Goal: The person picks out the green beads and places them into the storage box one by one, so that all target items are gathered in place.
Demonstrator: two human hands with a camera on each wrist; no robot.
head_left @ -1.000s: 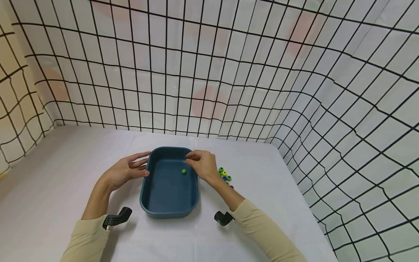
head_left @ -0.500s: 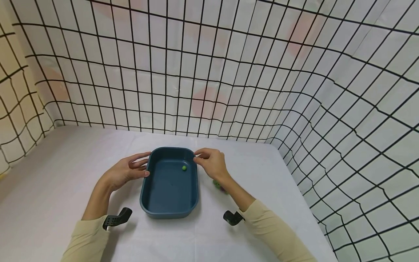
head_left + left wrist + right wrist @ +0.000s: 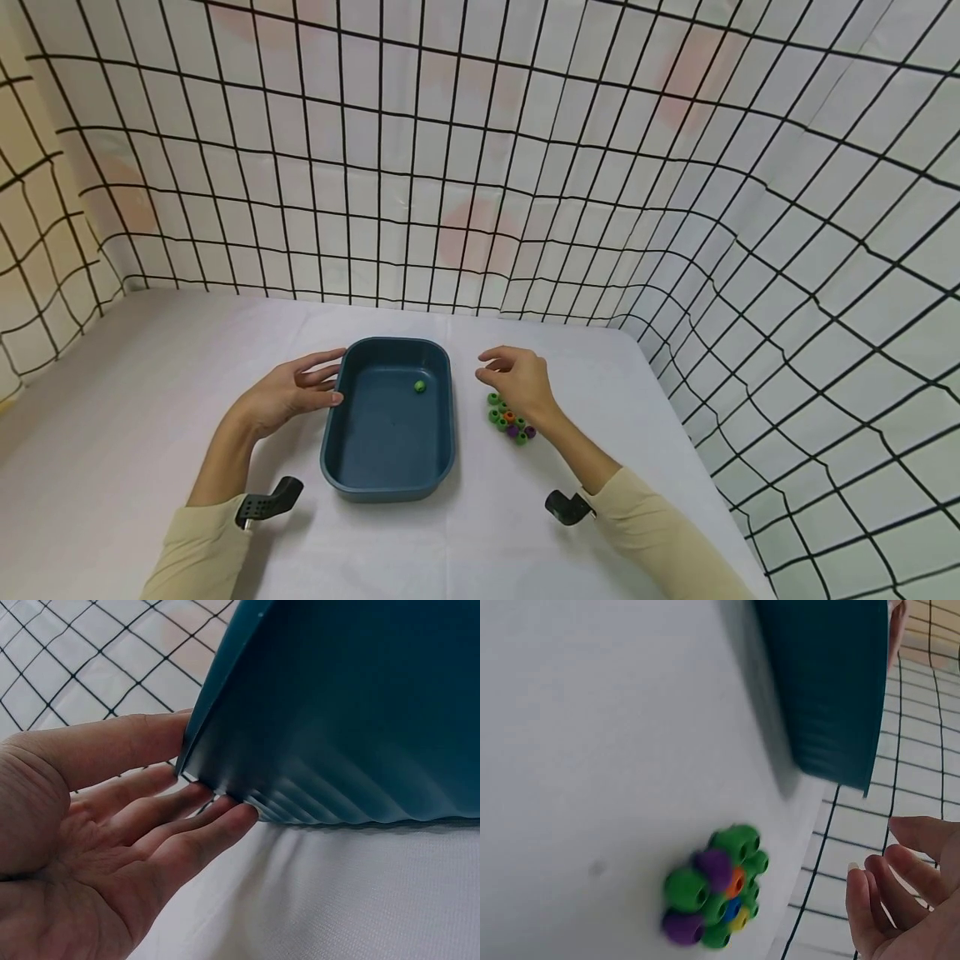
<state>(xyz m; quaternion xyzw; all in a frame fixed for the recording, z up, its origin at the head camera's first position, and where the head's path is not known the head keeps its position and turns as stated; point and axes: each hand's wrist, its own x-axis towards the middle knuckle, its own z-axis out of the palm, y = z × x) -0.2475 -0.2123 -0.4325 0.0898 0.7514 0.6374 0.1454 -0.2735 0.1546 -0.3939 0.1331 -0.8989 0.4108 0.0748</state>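
Note:
A blue rectangular tray rests on the white cloth, with one green bead inside it. My left hand touches the tray's left wall, fingers mostly straight; the left wrist view shows its fingertips against the ribbed side. To the right of the tray, my right hand hovers over a cluster of beads, its fingers loosely bent and nothing between them. The cluster is mostly green, with purple, orange, blue and yellow beads in the right wrist view; the hand hides part of it in the head view.
A black net over white sheeting rises behind the table and along both sides. Dark wrist camera mounts stick out near both sleeves. White cloth covers the tabletop.
My right hand has moved from over the tray's right rim rightward to the bead cluster. The green bead in the tray has shifted slightly. My left hand has stayed put.

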